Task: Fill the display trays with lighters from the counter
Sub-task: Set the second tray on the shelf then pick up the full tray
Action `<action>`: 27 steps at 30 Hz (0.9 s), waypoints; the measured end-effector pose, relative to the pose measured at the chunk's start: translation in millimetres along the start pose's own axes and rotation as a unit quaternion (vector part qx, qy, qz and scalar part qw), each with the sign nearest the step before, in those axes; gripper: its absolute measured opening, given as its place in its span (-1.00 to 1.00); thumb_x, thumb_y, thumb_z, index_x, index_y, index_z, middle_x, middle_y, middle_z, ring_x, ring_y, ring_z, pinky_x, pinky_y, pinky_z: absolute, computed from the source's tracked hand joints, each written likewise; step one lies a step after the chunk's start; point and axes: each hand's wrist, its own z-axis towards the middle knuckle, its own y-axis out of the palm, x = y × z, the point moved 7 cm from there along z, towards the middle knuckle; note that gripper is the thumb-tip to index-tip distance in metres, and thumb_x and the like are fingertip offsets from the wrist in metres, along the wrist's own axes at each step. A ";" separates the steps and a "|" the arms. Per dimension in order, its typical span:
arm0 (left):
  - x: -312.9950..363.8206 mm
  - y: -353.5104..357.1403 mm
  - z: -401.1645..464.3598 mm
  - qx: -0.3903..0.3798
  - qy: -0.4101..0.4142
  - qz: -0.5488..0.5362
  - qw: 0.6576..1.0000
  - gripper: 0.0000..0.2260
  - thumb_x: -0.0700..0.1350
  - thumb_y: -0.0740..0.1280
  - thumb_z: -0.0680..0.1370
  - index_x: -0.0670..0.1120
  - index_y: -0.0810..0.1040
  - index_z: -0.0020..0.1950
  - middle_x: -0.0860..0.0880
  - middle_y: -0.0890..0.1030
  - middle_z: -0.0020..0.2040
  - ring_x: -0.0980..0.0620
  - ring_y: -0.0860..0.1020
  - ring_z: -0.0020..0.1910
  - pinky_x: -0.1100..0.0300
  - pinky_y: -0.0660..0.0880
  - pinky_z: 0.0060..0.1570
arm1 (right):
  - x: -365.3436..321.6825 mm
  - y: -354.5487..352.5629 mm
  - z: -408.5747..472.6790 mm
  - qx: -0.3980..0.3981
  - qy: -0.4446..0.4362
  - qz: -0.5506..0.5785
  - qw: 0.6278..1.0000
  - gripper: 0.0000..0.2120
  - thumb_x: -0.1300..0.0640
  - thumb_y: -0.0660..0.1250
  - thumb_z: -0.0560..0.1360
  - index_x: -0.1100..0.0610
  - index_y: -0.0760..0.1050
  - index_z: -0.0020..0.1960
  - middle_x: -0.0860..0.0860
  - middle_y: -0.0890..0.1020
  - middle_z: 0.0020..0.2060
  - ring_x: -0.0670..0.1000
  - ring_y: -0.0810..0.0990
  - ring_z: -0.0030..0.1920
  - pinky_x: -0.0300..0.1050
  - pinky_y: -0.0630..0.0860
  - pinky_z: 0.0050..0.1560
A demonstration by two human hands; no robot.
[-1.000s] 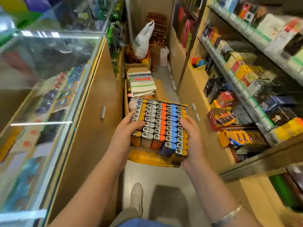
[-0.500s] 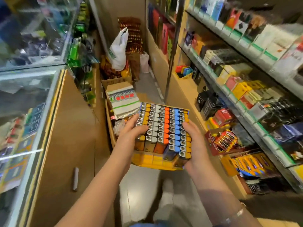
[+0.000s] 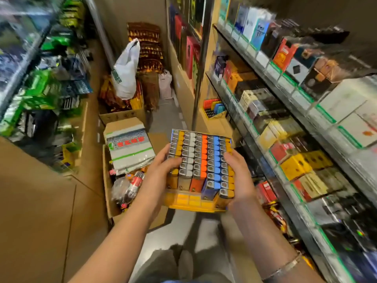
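Head view, left hand (image 3: pixel 163 170): forearm reaching in from lower left; fingers curled over the tray's left edge, tips resting on the lighter tops.
Head view, right hand (image 3: pixel 238 176): forearm reaching in from lower right, bracelet (image 3: pixel 285 266) at the wrist; fingers wrapped round the tray's right side.
Head view, display tray (image 3: pixel 189 203): yellow, held between both hands above the aisle floor.
Head view, lighters (image 3: pixel 204 160): standing upright in coloured rows inside the tray.
Head view, shelves (image 3: pixel 295 111): stocked, just right of the tray.
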 end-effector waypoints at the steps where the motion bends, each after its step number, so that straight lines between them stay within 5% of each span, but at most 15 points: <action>1: 1.0 3.2 12.3 -0.004 -0.006 -0.001 1.000 -0.51 -0.12 0.33 0.44 0.02 0.41 0.38 -0.07 0.59 0.20 -0.14 0.54 0.19 -0.19 0.40 0.24 | -4.0 -1.1 12.0 -0.001 0.006 0.008 1.000 -0.76 -0.04 0.40 0.37 -0.18 0.56 0.04 0.03 0.71 -0.13 0.09 0.70 -0.21 -0.05 0.57 -0.42; 5: 4.6 12.9 63.7 -0.005 -0.026 -0.001 1.000 -0.55 -0.16 0.30 0.50 0.02 0.39 0.39 -0.09 0.59 0.20 -0.16 0.54 0.18 -0.21 0.41 0.22 | -19.5 1.1 57.7 0.004 0.012 0.007 1.000 -0.58 -0.02 0.39 0.39 -0.08 0.44 0.24 0.06 0.71 -0.13 0.11 0.70 -0.20 -0.04 0.57 -0.40; 9: 11.1 19.7 120.1 -0.013 -0.035 0.013 0.999 -0.57 -0.16 0.28 0.51 0.03 0.40 0.38 -0.09 0.59 0.20 -0.15 0.54 0.19 -0.21 0.40 0.24 | -33.5 8.3 106.2 0.019 0.000 -0.011 1.000 -0.45 -0.06 0.40 0.33 -0.04 0.41 0.30 0.04 0.70 -0.04 0.10 0.68 -0.05 0.06 0.57 -0.06; 13: 15.6 20.0 179.3 -0.033 -0.044 0.029 0.998 -0.63 -0.15 0.26 0.53 0.08 0.46 0.32 -0.05 0.63 0.15 -0.10 0.59 0.12 -0.16 0.43 0.22 | -37.0 14.7 159.3 0.056 0.000 0.001 0.998 -0.68 0.04 0.35 0.46 0.00 0.49 0.21 0.11 0.67 0.01 0.17 0.64 0.03 0.22 0.48 0.18; 17: 14.3 14.0 242.9 -0.045 -0.070 0.037 0.996 -0.66 -0.17 0.26 0.52 0.07 0.51 0.27 -0.06 0.63 0.13 -0.10 0.60 0.11 -0.14 0.44 0.20 | -33.2 19.9 215.9 0.115 0.012 0.013 0.993 -0.86 0.07 0.35 0.48 -0.08 0.53 0.03 0.05 0.70 -0.05 0.13 0.66 -0.01 0.17 0.52 0.14; 23: -18.1 -2.3 335.9 -0.040 -0.119 0.029 0.992 -0.68 -0.22 0.27 0.50 -0.06 0.50 0.24 -0.08 0.65 0.05 0.00 0.64 -0.02 0.14 0.57 -0.11 | -12.8 26.1 294.7 0.143 0.022 0.022 0.989 -0.71 0.12 0.32 0.50 0.05 0.45 0.21 0.03 0.71 -0.15 0.06 0.69 -0.14 -0.05 0.57 -0.14; 27: -59.1 -8.4 386.5 -0.034 -0.166 0.007 0.985 -0.67 -0.21 0.28 0.50 -0.11 0.46 0.27 -0.18 0.57 0.17 -0.15 0.57 0.12 -0.10 0.49 0.13 | 6.5 9.8 342.5 0.185 0.039 0.015 0.982 -0.79 0.12 0.34 0.49 0.06 0.52 0.12 0.05 0.71 -0.15 0.10 0.69 -0.13 0.02 0.60 -0.06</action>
